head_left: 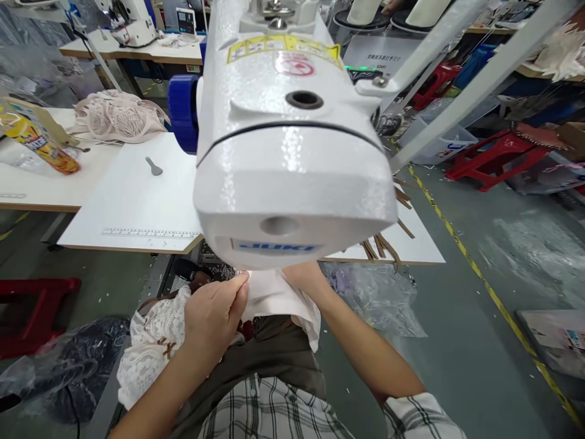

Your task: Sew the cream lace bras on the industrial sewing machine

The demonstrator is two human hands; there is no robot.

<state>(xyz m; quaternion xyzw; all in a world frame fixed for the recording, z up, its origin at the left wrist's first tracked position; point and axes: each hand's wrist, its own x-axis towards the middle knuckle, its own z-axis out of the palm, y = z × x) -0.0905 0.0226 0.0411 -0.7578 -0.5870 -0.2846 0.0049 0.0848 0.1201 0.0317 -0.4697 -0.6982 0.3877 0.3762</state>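
Directly ahead, a large white sewing machine head (292, 177) blocks the view of its needle area. A piece of white fabric (269, 292) comes out from under it and hangs over my lap. With thumb and fingers pressed together, my left hand (214, 308) pinches the fabric's left edge. On the fabric's right side lies my right hand (301, 277); the machine head hides its fingers. Left of my lap hangs a bunched white lace garment (150, 353) with brown lacing, close to my left forearm.
A ruler scale (150, 233) and a small grey scoop-shaped piece (154, 166) lie on the white table (123, 189). Beige fabric (119, 116) and a yellow snack bag (41, 137) sit further left. Brown strips (379, 247) rest at right. A blue handwheel (183, 114) juts from the machine.
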